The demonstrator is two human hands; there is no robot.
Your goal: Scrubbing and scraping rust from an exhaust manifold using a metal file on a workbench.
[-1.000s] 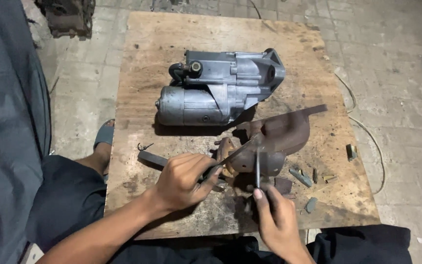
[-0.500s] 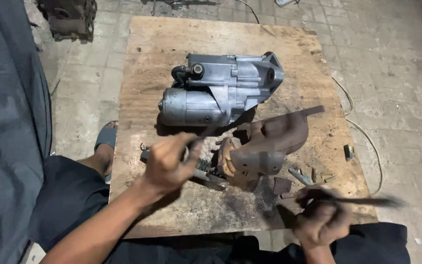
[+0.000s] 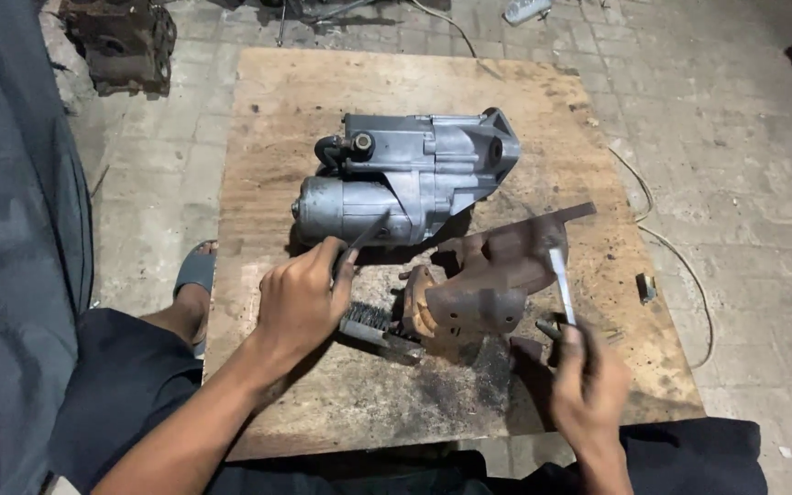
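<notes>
A grey starter motor (image 3: pixel 414 179) lies across the middle of a wooden board (image 3: pixel 286 119). In front of it sits a rusty cast metal housing (image 3: pixel 488 284). My left hand (image 3: pixel 300 298) grips a thin dark rod-like tool (image 3: pixel 364 234) whose tip points up at the motor's cylindrical body. Just right of that hand a wire brush (image 3: pixel 373 325) lies on the board. My right hand (image 3: pixel 588 385) holds a slim light metal tool (image 3: pixel 561 284) upright, its tip near the right side of the rusty housing.
Small loose metal bits (image 3: pixel 646 287) lie by the board's right edge. A thin cable (image 3: pixel 671 247) runs over the paved floor at the right. A dirty engine part (image 3: pixel 126 41) stands at the far left. A sandal (image 3: pixel 196 270) shows left of the board.
My left hand moved up and right, now aiming its tool at the motor. My right hand swung its tool from lying sideways low at the right to standing upright by the rusty housing.
</notes>
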